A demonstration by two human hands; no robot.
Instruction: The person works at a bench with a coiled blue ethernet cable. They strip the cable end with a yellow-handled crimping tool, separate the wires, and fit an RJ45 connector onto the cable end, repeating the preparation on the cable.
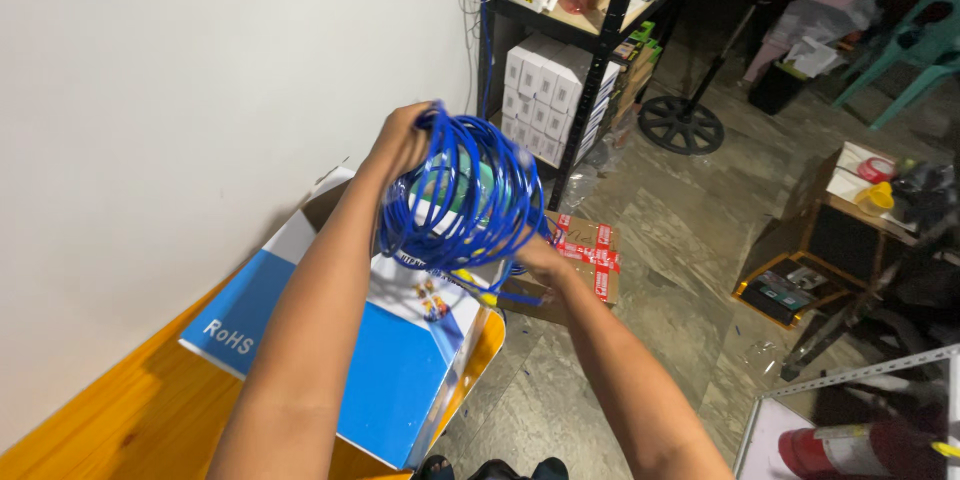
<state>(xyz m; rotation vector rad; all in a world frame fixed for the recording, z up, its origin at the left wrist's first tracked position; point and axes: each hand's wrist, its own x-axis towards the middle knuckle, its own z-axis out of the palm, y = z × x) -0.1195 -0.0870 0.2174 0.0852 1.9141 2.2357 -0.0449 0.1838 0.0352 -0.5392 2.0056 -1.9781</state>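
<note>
A coil of blue cable [465, 195], wound in many loose loops, is held up in the air between two bare hands, above the far corner of a blue and white cardboard box [390, 360]. The left hand [400, 140] is closed in a tight grip around the top left of the coil, its fingers wrapped over the loops. The right hand [538, 258] is closed on the lower right edge of the coil; its fingertips are hidden behind the cable, so how much it pinches cannot be made out. A yellow plug end [488, 297] hangs just below this hand. Through the loops a pale green shape shows, too blurred to identify.

The box lies on an orange wooden bench [150, 420], pushed against a plain white wall [200, 90]. Its near end is cut off by the left forearm.

On the stone tile floor [680, 230] beyond the coil sits one brown carton [580, 270] sealed with red and white tape, partly hidden by the right hand. Farther back, a black metal shelf rack [600, 30] holds a stack of small white boxes [555, 100]; their exact count is unclear. One round black stand base [680, 125] rests on the floor near it. One green plastic chair [915, 50] stands at the top right. A red fire extinguisher [850, 450] lies at the bottom right, partly cut off.
</note>
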